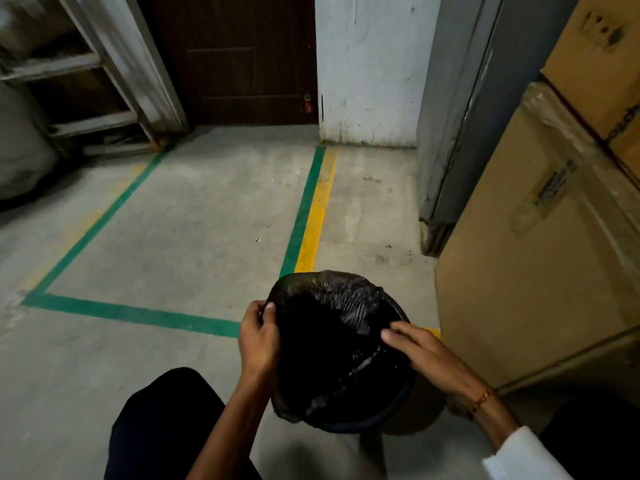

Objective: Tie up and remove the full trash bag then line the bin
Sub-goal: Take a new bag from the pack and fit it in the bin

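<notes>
A round dark bin (372, 421) stands on the concrete floor in front of my knees. A black plastic trash bag (332, 327) lies over its mouth, with its edge folded over the far and left rim. My left hand (258, 336) pinches the bag's edge at the left rim. My right hand (420, 349) rests on the bag at the right rim, fingers spread and pressing on the plastic. The bin's inside is hidden by the bag.
Stacked cardboard boxes (540, 254) stand close on the right of the bin. Green and yellow floor tape (304, 216) runs away from the bin toward a white wall and a dark door (239, 57). A metal rack (79, 74) and a pale sack sit at the far left.
</notes>
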Available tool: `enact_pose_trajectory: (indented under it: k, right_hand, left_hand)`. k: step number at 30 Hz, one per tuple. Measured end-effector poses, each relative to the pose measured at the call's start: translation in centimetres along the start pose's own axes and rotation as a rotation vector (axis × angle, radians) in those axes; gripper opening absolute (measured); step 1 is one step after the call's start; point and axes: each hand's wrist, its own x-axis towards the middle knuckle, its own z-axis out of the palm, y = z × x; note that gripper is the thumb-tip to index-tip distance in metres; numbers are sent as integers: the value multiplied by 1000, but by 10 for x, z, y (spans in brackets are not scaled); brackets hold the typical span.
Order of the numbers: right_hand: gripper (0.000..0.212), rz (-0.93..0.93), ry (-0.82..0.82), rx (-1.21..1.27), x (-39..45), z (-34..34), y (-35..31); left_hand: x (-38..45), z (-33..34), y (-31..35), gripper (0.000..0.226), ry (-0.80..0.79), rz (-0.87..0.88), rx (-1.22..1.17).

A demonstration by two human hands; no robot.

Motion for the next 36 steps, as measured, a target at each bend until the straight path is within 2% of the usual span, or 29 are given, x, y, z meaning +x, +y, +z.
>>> enact_pose_trajectory:
  k: [2,3,5,8,10,13,16,17,20,22,25,29,32,36]
  right_hand:
    - [79,-38,93,-56,-1,2,-7]
    - [87,-36,148,-111,-2,6,-13]
    - [73,4,280,-194,2,13,-16]
    - [32,-41,430,-376,11,20,-13]
    - [13,-61,511,-476,13,20,-10]
    - [18,-98,634,-580,11,11,-2]
    - [16,-61,656,-420,18,-1,14]
    - [16,-18,644,-237,22,-7,20]
    - [20,171,564,513,32,-19,25]
    - [12,283,561,741,36,-26,27]
    - [10,312,656,709,49,-27,39]
    - [13,181,753,369,55,-22,36]
    - [19,4,725,244,62,-23,32]
    - [20,-109,584,349,74,-30,26]
  left_hand:
    - [-5,0,-4,28,2,138,110]
    - [-8,1,-2,31,-11,175,131]
    - [-12,2,-2,32,-24,221,184]
    - [-11,1,-4,36,12,227,251]
    - [-5,-4,-9,40,47,184,280]
    - [8,-12,-22,41,83,93,320]
    - [16,-13,-31,45,87,40,360]
    - [17,-13,-34,46,83,39,377]
    - [21,-12,-36,43,80,42,414]
    - [23,-12,-38,44,79,33,431]
    - [26,-14,-44,53,81,9,450]
    - [30,-16,-46,56,74,-5,482]
    - [34,-17,-49,57,85,-12,503]
    - [41,-19,-57,57,108,-41,436]
